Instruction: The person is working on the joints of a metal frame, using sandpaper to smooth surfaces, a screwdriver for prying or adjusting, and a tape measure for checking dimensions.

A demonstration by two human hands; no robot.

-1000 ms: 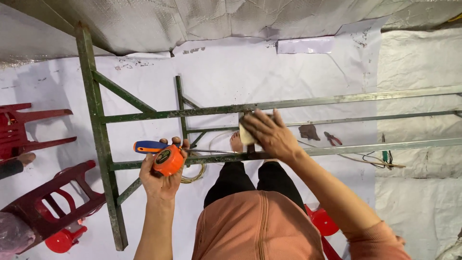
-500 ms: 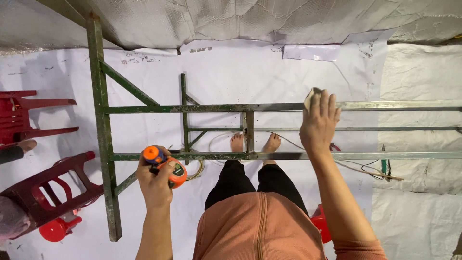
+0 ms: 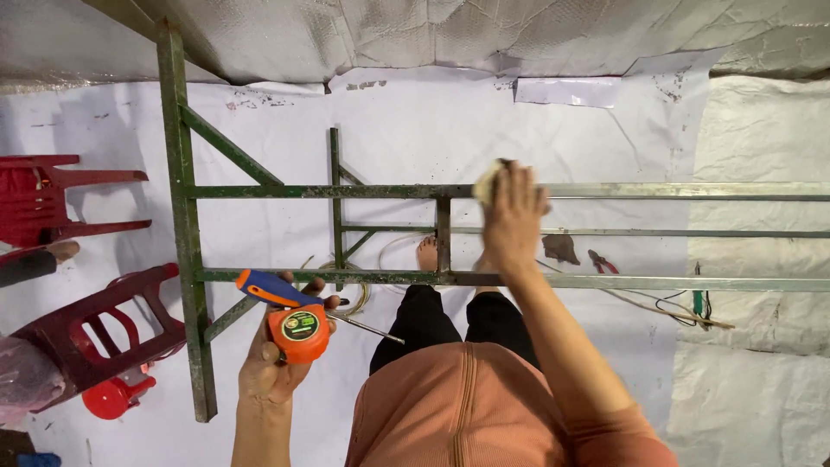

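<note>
closest to us, our left hand (image 3: 277, 367) is closed around an orange tape measure (image 3: 298, 333) together with a blue-and-orange handled screwdriver (image 3: 285, 296), whose thin shaft points right and slightly down, near the lower rail of the green metal frame (image 3: 183, 225). this hand has barely shifted over the last second.

farther out, our right hand (image 3: 513, 220) presses a pale pad of sandpaper or cloth (image 3: 486, 182) onto the upper rail, fingers curled over it; we cannot tell how tightly. a second ago it sat near the short upright post, then swung far right, and is now back partway, so we judge it is rubbing along the bar. that rail's long axis runs left to right.

beyond, pliers (image 3: 603, 260) and wires (image 3: 683, 304) lie on the white floor sheet (image 3: 415, 112); red plastic chairs (image 3: 95, 329) stand at left.
</note>
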